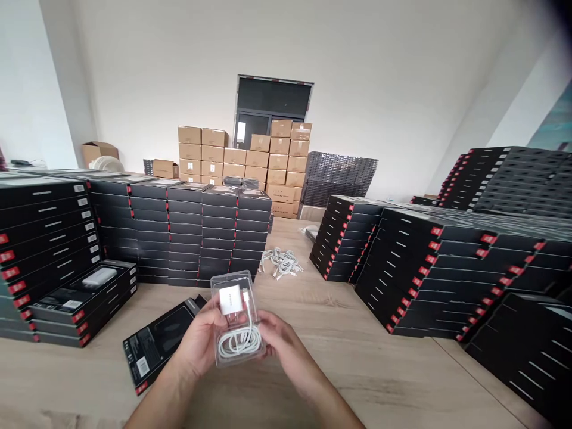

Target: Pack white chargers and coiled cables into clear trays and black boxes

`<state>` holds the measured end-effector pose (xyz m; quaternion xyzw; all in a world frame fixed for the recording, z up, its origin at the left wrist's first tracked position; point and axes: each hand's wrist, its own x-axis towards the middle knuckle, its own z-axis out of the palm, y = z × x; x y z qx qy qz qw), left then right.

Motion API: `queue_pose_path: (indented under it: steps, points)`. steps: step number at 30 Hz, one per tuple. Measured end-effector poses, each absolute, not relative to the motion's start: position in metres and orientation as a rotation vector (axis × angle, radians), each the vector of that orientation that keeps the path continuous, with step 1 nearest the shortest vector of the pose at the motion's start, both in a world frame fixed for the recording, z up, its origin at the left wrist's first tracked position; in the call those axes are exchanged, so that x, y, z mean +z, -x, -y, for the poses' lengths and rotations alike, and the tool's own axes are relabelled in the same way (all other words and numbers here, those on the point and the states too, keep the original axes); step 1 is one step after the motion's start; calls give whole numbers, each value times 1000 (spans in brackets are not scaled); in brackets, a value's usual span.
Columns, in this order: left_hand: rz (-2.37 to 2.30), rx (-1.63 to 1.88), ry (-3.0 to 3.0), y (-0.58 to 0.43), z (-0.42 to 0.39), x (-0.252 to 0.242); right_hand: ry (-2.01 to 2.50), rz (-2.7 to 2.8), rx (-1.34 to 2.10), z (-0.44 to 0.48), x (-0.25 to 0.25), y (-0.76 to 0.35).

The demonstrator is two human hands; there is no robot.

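Between my two hands is a clear plastic tray [217, 351], tilted up toward me above the table. A white charger plug [230, 300] sits in its upper part, and a coiled white cable [239, 342] fills the lower part, one connector end running up beside the plug. My left hand [201, 333] grips the tray's left edge, with the thumb over it near the plug. On the other side, my right hand [279, 333] is closed on the right edge. A flat black box [163, 339] lies on the table, partly behind my left hand.
Stacks of black boxes with red corners stand left [183, 232] and right [393, 274]. Loose white cables [282, 262] lie on the wooden table [330, 333] ahead. A white charger [100, 276] rests on a low box pile. Brown cartons [257, 158] are piled by the far wall.
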<state>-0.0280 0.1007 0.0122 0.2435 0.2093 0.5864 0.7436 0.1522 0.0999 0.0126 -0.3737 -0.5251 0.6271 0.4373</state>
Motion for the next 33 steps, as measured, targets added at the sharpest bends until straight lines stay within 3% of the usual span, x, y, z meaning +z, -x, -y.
queue_pose_path:
  steps: [6, 33]
  points:
    - [-478, 1299, -499, 29, -103, 12, 855, 765, 1480, -122, -1, -173]
    - [-454, 1271, -519, 27, -99, 14, 816, 644, 1689, -118, 0, -175]
